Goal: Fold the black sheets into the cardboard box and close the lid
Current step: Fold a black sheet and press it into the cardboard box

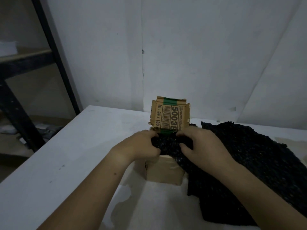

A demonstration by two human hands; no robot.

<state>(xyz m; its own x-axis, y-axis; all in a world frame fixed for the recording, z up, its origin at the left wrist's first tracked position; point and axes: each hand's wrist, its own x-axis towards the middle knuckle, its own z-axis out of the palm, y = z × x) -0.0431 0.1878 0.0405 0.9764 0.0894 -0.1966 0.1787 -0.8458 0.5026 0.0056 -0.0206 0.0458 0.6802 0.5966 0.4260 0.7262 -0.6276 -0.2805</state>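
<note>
A small cardboard box [163, 171] stands on the white table, its lid [169, 113] upright at the back with a barcode, "50038" and green stripes on it. A bunched black sheet [169, 143] fills the box's open top. My left hand [142, 145] grips the bundle's left side and my right hand [201, 145] grips its right side, both pressing down on it. More black sheet [249, 160] trails out of the box and lies spread on the table to the right.
The white table [74, 155] has a left edge running diagonally and stained patches near me. A dark metal shelving frame [49, 47] stands at the left beyond the table. A white wall rises right behind the box.
</note>
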